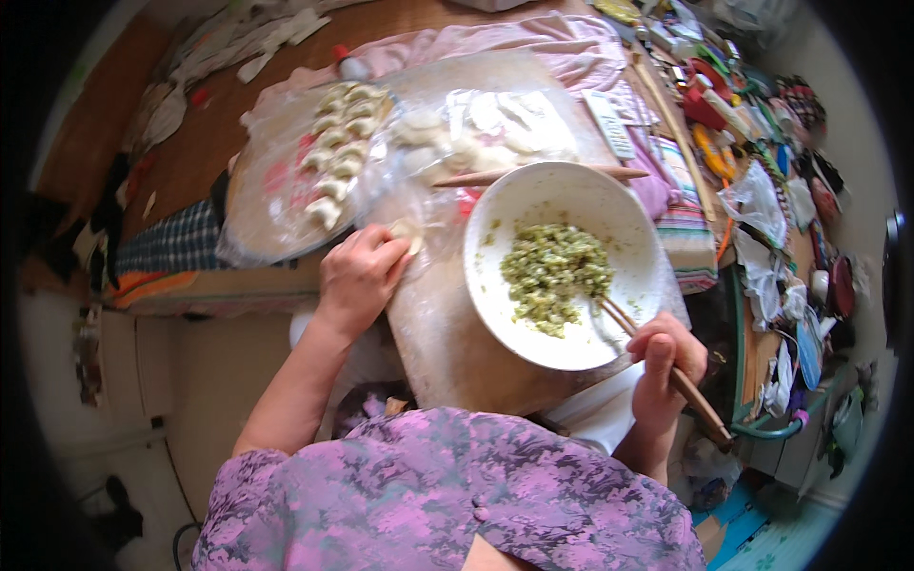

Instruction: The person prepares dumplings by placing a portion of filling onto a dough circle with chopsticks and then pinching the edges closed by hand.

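My left hand (360, 276) pinches the edge of a round dough wrapper (409, 234) beside the plastic sheet, left of the bowl. In my right hand (669, 366) is a wooden-handled spoon (703, 407), its far end dipping into the large white bowl (484, 303). Chopped green filling (557, 271) lies heaped in the bowl. Two rows of folded dumplings (333, 157) sit on a plastic-covered tray (255, 214) at the far left. More pale dough wrappers (424, 133) lie beyond the bowl, partly under clear plastic (505, 119).
The bowl stands on a floured board (443, 333). A tapered rolling pin (457, 179) lies behind its rim. A pink cloth (562, 43) and a red-capped bottle (350, 65) are at the back. To the right are a white remote control (609, 124) and a cluttered surface (752, 190).
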The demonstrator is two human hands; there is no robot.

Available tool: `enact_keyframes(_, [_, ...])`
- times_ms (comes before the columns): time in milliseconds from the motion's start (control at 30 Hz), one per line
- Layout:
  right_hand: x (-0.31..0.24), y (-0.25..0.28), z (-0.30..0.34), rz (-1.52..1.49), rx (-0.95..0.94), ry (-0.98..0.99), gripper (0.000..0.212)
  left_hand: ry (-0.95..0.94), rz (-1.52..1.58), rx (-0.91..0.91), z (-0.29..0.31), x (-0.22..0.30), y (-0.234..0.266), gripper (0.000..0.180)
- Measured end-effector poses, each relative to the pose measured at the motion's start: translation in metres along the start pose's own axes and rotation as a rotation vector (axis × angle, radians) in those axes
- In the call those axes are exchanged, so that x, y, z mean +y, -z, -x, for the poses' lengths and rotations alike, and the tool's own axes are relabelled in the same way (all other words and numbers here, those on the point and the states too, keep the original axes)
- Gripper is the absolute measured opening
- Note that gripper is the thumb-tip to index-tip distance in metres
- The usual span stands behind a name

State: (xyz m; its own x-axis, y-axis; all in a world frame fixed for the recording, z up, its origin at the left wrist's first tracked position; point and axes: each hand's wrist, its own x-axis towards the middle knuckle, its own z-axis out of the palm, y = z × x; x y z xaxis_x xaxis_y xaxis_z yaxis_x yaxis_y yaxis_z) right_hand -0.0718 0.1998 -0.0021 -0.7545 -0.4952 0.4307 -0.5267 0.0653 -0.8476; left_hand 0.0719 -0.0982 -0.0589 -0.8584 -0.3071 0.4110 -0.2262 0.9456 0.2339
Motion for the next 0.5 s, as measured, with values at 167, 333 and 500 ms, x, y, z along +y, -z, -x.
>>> enact_keyframes(167, [-0.004, 0.005, -0.007, 0.023, -0.039, 0.017, 0.044, -0.008, 0.025, 0.098, 0.001, -0.004, -0.007, 0.007])
enact_keyframes(333, [-0.001, 0.006, -0.012, 0.147, 0.073, 0.078, 0.045, 0.146, 0.259, 0.224, 0.011, 0.001, -0.003, 0.007])
enact_keyframes(500, [0.004, 0.014, -0.012, 0.186, 0.048, 0.019, 0.047, 0.228, 0.450, 0.240, 0.023, 0.003, -0.005, 0.009])
